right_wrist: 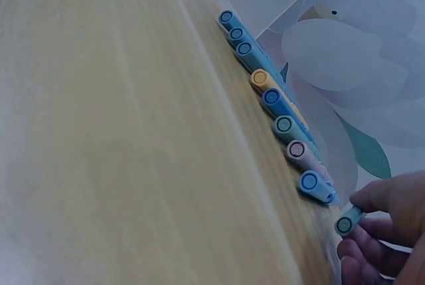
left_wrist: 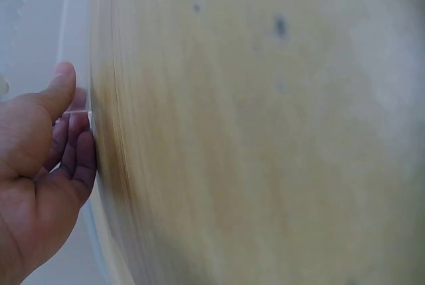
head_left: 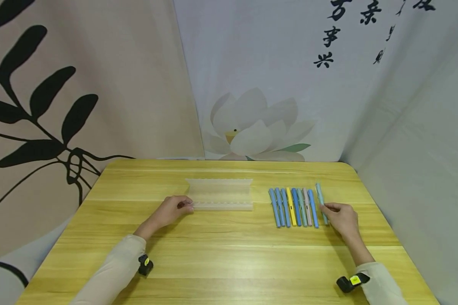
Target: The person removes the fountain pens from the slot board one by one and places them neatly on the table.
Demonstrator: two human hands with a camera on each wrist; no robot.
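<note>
A clear plastic pen rack with notched edges lies toward the back of the table. My left hand pinches its front left corner between thumb and fingers. To the right, my right hand pinches a pale green pen, which stands slightly apart from a row of pens. That row holds several blue pens, a yellow pen, a green pen and a pinkish-grey pen, side by side. In the right wrist view, the held pen shows its round end between thumb and fingers.
The wooden table runs back to a curtain with a printed lotus. A grey-white curtain hangs along the right side. A dark leaf print covers the left curtain. Each sleeve carries a black wrist camera.
</note>
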